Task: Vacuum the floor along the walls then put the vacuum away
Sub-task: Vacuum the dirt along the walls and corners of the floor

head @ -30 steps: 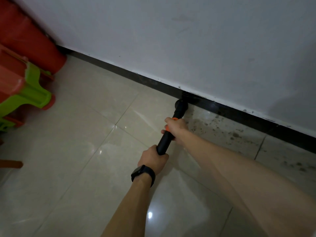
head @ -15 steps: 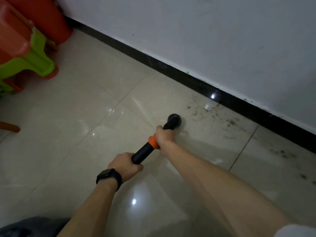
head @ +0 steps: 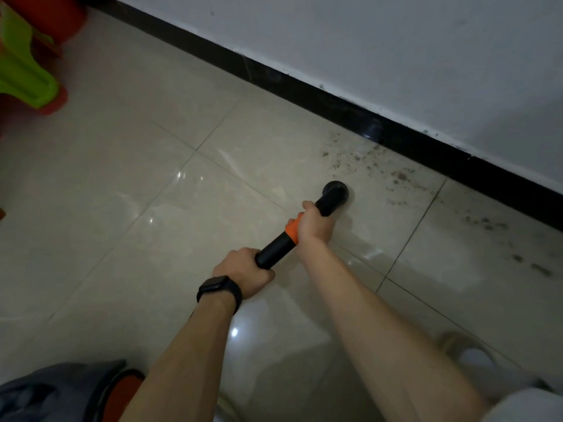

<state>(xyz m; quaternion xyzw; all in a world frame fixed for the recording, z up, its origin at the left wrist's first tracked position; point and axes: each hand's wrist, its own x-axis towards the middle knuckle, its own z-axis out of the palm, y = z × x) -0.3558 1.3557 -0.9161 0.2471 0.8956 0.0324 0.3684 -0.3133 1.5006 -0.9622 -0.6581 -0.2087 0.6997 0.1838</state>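
Both hands on the vacuum wand (head: pixel 275 249), its nozzle (head: pixel 335 193) on the tiled floor (head: pixel 152 208), near the wall (head: pixel 396 41) but apart from it.
We note a black baseboard (head: pixel 304 92) along the wall's foot and a green and red stool (head: pixel 27 80) at upper left, well apart. At lower left is a blurred grey and orange shape (head: pixel 61 391), unidentified. Scattered dirt specks (head: pixel 399 176) lie between nozzle and baseboard. The left hand (head: pixel 243 272), wearing a black watch (head: pixel 219 289), has fingers clamped round the wand's near end; the right hand (head: pixel 313 223) has fingers clamped at the orange collar (head: pixel 292 229).
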